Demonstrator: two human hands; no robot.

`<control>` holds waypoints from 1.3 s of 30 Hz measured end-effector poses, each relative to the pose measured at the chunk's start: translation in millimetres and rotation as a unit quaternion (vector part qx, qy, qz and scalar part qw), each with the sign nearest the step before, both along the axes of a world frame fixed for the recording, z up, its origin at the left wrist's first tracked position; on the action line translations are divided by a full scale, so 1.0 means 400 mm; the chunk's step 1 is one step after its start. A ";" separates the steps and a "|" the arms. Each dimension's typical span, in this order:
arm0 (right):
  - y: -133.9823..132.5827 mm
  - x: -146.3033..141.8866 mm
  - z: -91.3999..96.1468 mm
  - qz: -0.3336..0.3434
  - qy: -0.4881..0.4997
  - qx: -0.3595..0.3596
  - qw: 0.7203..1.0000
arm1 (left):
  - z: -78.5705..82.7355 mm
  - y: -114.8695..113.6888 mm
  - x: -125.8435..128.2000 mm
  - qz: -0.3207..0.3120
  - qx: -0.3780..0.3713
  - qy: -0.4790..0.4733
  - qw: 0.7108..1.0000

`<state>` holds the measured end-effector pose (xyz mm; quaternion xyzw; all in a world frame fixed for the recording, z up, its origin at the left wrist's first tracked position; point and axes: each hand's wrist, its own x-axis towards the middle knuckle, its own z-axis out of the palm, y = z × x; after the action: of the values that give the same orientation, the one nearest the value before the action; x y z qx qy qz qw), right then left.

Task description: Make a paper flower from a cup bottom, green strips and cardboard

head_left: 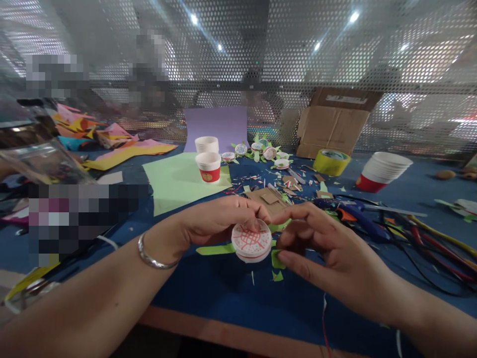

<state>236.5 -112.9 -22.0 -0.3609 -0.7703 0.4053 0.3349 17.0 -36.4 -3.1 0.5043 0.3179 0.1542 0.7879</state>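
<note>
left hand [227, 219] drawn in around a small white disc [252, 243], thumb bent over the far part of its face, other fingers mostly hidden behind; apparently raised above the blue table [201, 293], between both hands, red line drawing turned up towards the wearer. right hand [331, 243] half curled close beside, thumb tip at a green tab [277, 259] by the disc's right edge; cannot tell whether pinched there or merely touched. below the left palm, a longer green strip [216, 249] out from the disc's other edge.

for good handling: steady the disc by its rim, lightly, as probably easy to dent. grip the tab near its root rather than at the tip, to lessen the risk of creasing or tearing. spare the red drawing from rubbing.

just below the right thumb, a loose green scrap [278, 276]. just beyond both hands, a brown cardboard piece [266, 201]; farther ahead, similar discs [270, 152] with green parts. beyond the left hand, paper cups [209, 169] near a pale green sheet [171, 184]. beyond the right hand, a yellow tape roll [331, 163]; nearer, a blue tool [367, 221] among cables [428, 248], best given room by the right forearm.
</note>
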 end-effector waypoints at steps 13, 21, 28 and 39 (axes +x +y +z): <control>-0.010 -0.012 0.007 0.012 -0.037 0.009 0.999 | -0.013 -0.002 0.001 -0.044 0.031 -0.011 0.998; -0.013 -0.015 0.012 0.007 -0.036 0.018 0.999 | -0.018 -0.006 0.007 -0.041 0.016 -0.013 0.999; -0.012 -0.017 0.008 0.004 -0.044 0.037 0.998 | -0.022 0.000 0.008 -0.052 0.026 0.003 0.998; -0.015 -0.015 0.006 -0.008 -0.064 0.074 0.995 | -0.018 -0.003 0.002 -0.062 0.038 0.011 0.997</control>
<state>230.4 -118.7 -19.8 -0.3669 -0.8152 0.3199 0.3139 17.8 -37.7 -10.4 0.5544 0.2883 0.1112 0.7727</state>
